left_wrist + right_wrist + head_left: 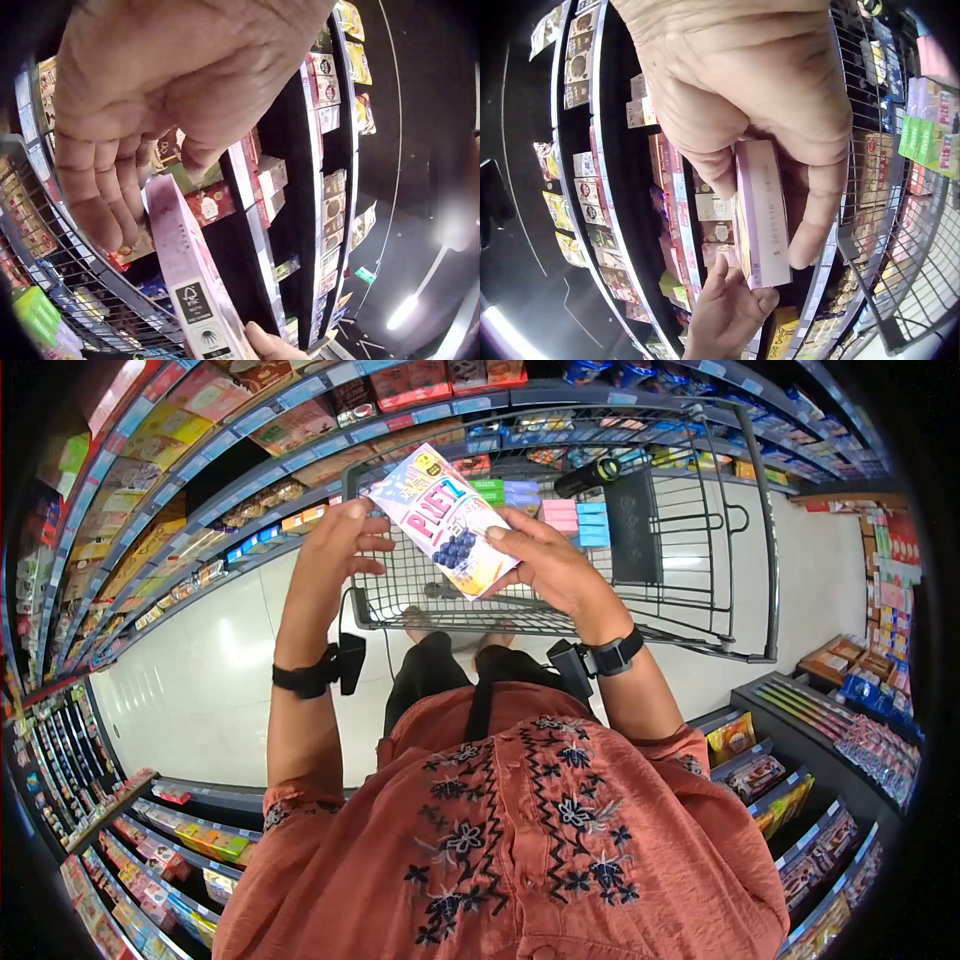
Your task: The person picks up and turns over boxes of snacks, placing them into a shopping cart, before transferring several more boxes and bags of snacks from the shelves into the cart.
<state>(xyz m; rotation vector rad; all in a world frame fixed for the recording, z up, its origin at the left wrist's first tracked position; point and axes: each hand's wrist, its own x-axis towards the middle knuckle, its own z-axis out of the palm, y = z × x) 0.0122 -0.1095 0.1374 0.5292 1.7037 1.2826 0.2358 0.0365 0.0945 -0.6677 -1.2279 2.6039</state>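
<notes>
A purple and white PRETZ snack box (445,525) with dark berries printed on it is tilted above the shopping cart (400,615). My right hand (545,560) grips its lower right side, thumb on the front and fingers behind. By the opposite upper corner is my left hand (340,545), its fingers loosely spread. In the left wrist view, the box's narrow side (187,262) faces the camera, its end between the left thumb and fingers. A date is printed on the narrow end (765,210) in the right wrist view.
Inside the cart lie green boxes (488,490), pink boxes (560,515), light blue boxes (592,525) and a dark cylinder (588,478). Stocked shelves (270,430) curve along the far side and left. More low shelves (790,790) stand behind the person.
</notes>
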